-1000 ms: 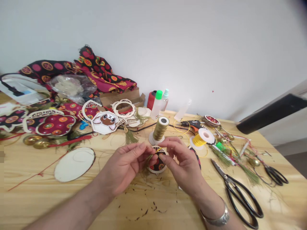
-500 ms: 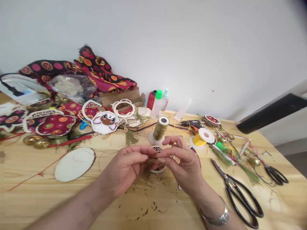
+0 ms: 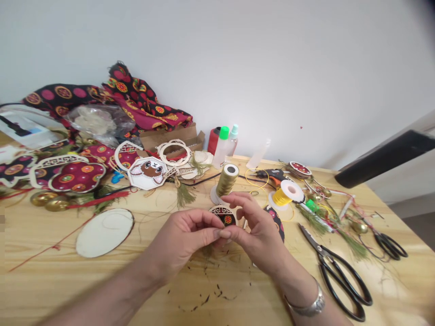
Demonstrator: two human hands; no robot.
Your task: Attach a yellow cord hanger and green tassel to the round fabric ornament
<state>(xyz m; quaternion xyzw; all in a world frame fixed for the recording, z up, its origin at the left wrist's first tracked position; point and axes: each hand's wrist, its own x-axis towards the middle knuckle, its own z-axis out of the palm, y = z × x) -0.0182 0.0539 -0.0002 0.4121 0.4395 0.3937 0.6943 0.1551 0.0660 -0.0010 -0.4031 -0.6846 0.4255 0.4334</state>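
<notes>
My left hand (image 3: pixel 185 237) is closed in a pinch on an olive-green thread tassel, mostly hidden by the fingers, with fine strands hanging below. Thumb and forefinger of my right hand (image 3: pixel 256 237) pinch at the same spot, tip to tip with the left, on a thread too fine to see clearly. Right behind the fingertips lies a round pendant (image 3: pixel 228 220) with a pale fretwork rim and dark flowered fabric; its lower part is covered. A cone of olive thread (image 3: pixel 226 182) stands just beyond it.
Large black-handled scissors (image 3: pixel 335 271) lie to the right, near a yellow cord spool (image 3: pixel 282 195) and a glue gun (image 3: pixel 277 174). A white oval disc (image 3: pixel 104 233) is at left. Ornaments, bells and patterned cloth (image 3: pixel 136 99) crowd the back left. Dark scraps (image 3: pixel 205 299) litter the front.
My fingertips have come together lower down, and the tassel that showed in my left hand is now mostly covered. More of the pendant's flowered face shows behind them.
</notes>
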